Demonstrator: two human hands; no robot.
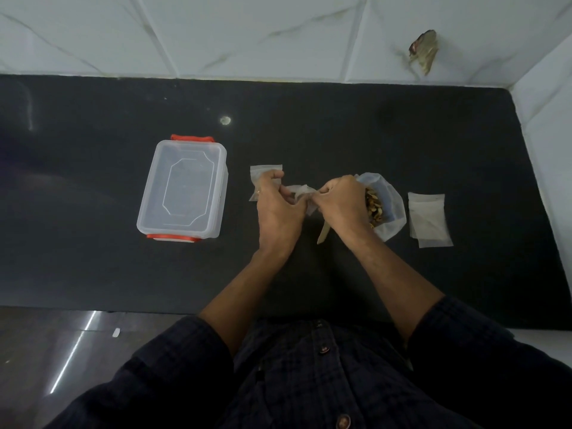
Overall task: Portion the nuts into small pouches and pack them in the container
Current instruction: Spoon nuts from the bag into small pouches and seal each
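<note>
A person in a dark checked button-up shirt (pixel 309 376) is standing at a matte black stone desk (pixel 93 258), seen from above. Both bare hands are meeting near the middle of the desk, pinching a small, thin, translucent plastic pouch (pixel 298 193) between them. The left hand (pixel 277 209) is gripping the pouch's left edge with curled fingers and thumb; the right hand (pixel 339 202) is pinching its right edge, fingers bent around the crinkled film. The pouch is being held stretched between the two hands; whether it is touching the desk cannot be told.

Just at 3 o'clock from the right hand, touching its knuckles, a larger clear plastic bag (pixel 387 209) is sitting open, its soft rim folded outward, with pale tan nuts (pixel 373 205) showing inside. A slim, pale, flat stick-like handle (pixel 322 234) is poking out below the right hand at 6 o'clock; what it belongs to is hidden.

Further toward 3 o'clock, apart from the bag, a small stack of flat, empty translucent pouches (pixel 428 221) is lying on the desk. At 11 o'clock from the left hand, another flat clear pouch (pixel 266 171) is lying partly under the fingers.

Well off at 9 o'clock from the hands, a rectangular clear plastic container (pixel 182 187) with rounded corners is sitting with its lid on and orange-red clips at its two short ends.

White marbled wall tiles (pixel 247 32) are running behind the desk at 12 o'clock.
</note>
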